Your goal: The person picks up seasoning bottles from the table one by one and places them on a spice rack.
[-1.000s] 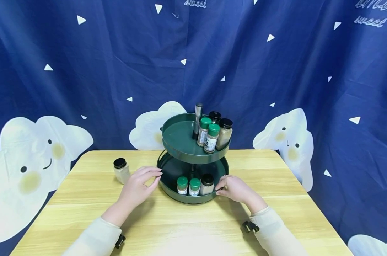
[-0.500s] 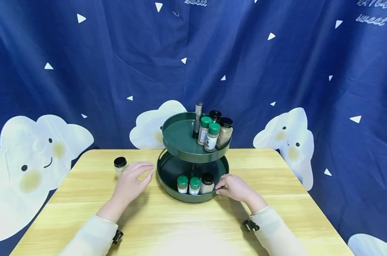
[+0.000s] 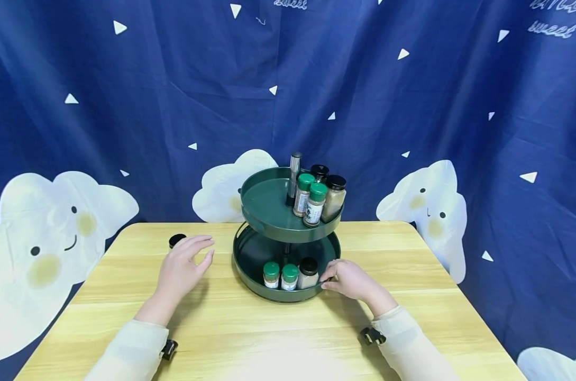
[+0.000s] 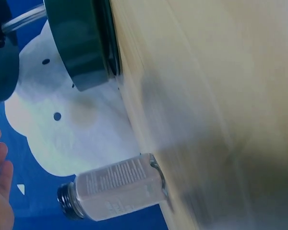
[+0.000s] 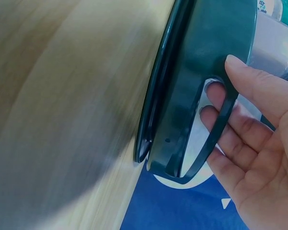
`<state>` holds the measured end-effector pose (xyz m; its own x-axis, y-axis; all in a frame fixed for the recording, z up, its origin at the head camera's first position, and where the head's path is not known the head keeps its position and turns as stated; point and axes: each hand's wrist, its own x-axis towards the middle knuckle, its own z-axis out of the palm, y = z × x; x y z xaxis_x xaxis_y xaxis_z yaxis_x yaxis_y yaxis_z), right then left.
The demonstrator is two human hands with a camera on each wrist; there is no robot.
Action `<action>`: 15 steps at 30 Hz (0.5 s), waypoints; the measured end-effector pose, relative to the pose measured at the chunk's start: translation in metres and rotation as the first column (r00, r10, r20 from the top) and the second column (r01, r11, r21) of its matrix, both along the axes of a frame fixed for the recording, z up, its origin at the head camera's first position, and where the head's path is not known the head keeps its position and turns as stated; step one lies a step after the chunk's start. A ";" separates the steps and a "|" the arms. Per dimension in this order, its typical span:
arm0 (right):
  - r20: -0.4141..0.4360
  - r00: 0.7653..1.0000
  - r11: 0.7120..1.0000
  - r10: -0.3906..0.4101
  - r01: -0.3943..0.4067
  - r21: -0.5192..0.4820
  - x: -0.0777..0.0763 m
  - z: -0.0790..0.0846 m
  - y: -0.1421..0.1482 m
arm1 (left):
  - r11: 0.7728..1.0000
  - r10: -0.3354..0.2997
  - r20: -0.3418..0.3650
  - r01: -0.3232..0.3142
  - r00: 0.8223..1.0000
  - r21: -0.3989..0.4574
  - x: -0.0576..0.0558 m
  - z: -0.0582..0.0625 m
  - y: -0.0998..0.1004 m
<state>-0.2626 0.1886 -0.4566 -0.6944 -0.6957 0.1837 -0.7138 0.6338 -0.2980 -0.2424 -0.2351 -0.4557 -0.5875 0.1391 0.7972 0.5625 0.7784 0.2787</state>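
My left hand [image 3: 183, 264] is held over the table with fingers apart and nothing in them. Just beyond it stands an upright spice jar [image 4: 120, 187] with pale contents; in the head view the hand hides most of it, leaving the black lid [image 3: 176, 239] visible. The dark green two-tier turntable rack [image 3: 264, 291] stands in the middle. At its lower right side my right hand [image 3: 352, 280] grips the lower tray's slotted handle [image 5: 206, 155], thumb on the rim and fingertips through the slot.
The lower tray bears two green-capped jars [image 3: 290, 278] and a black-capped jar [image 3: 309, 275]. On the upper tray [image 3: 266, 201] are a tall grinder [image 3: 294, 180], green-capped bottles [image 3: 314, 209] and black-capped jars [image 3: 334, 201]. A blue curtain [image 3: 316, 79] hangs behind the table [image 3: 249, 333].
My left hand has moved left, away from the rack's left edge, to the lone spice jar, now covering most of it. The right hand keeps its grip on the rack, which has not moved.
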 end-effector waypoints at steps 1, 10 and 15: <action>0.001 1.000 1.000 -0.001 0.001 -0.002 0.000 0.000 0.000 | 1.000 0.007 0.002 -0.007 1.000 0.002 -0.001 0.000 -0.001; 0.002 1.000 1.000 0.006 -0.006 -0.002 0.000 -0.001 0.000 | 0.997 0.071 0.036 -0.072 0.997 0.038 -0.004 0.001 -0.012; -0.003 1.000 1.000 0.005 -0.005 0.002 0.000 0.000 0.000 | 0.992 0.106 0.044 -0.109 0.993 0.067 -0.008 -0.001 -0.017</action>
<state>-0.2622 0.1887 -0.4567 -0.6901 -0.6999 0.1841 -0.7181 0.6305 -0.2946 -0.2507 -0.2524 -0.4562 -0.6281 0.0187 0.7779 0.4641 0.8115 0.3552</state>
